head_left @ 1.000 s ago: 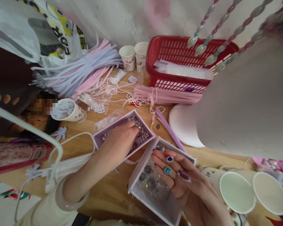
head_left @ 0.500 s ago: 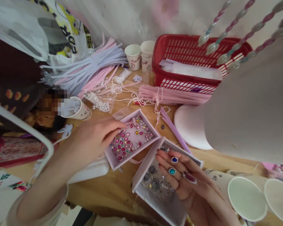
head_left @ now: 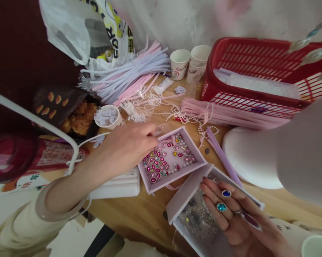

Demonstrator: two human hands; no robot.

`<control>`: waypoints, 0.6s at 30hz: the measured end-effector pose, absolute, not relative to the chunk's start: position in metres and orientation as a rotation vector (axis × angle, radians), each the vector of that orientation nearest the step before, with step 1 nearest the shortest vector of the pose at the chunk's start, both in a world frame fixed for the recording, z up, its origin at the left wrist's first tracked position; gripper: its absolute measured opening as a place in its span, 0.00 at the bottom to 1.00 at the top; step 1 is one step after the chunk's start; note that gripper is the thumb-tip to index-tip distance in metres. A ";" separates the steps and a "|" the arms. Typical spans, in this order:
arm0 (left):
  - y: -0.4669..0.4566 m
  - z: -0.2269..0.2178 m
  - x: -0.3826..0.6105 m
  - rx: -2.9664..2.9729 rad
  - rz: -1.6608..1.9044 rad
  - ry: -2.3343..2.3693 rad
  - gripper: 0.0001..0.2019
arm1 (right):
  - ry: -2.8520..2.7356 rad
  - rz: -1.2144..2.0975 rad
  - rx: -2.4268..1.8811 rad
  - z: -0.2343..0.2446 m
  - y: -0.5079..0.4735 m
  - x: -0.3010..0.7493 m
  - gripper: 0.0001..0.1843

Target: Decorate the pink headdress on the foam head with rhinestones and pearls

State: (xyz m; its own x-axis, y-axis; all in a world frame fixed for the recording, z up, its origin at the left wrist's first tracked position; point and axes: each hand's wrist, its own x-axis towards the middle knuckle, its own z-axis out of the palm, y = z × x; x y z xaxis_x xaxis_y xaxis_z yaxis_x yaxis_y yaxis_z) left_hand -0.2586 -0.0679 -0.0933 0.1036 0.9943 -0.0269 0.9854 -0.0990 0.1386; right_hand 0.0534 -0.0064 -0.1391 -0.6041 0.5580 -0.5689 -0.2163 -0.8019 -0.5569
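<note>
My left hand (head_left: 134,144) is above the left edge of a small pale pink box (head_left: 174,178), palm down with its fingers curled together. Its fingertips are turned away, so I cannot see what they hold. Pink, magenta and yellow rhinestones in metal settings lie in the box among small pearls. My right hand (head_left: 238,217) is palm up over a second pale box (head_left: 178,194) of tiny beads and darker pieces. On its fingers rest a dark blue rhinestone (head_left: 226,193) and a teal rhinestone (head_left: 221,207). Its thumb, with a long dark nail, lies alongside.
Behind the boxes are pearl strings, pink pipe cleaners (head_left: 230,113) and a red basket (head_left: 214,80). A white rounded stand (head_left: 249,157) is at right. Paper cups (head_left: 180,66) stand at the back, and a white lamp arm (head_left: 32,117) crosses the left side.
The view has swung left, so the scene sits further right. My left hand's fingers have curled and drawn back to the box's left edge. My right hand still carries both rhinestones.
</note>
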 end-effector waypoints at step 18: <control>-0.070 -0.120 -0.250 2.146 0.089 2.083 0.09 | -0.643 2.392 -1.082 -0.143 -0.005 0.056 0.15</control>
State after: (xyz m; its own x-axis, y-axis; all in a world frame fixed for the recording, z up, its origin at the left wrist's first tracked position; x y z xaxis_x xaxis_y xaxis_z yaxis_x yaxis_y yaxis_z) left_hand -0.2498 -0.0697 -0.1199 0.0340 0.9975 -0.0615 0.9886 -0.0246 0.1482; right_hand 0.0563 -0.0047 -0.1426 -0.5997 0.5576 -0.5740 -0.1948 -0.7974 -0.5711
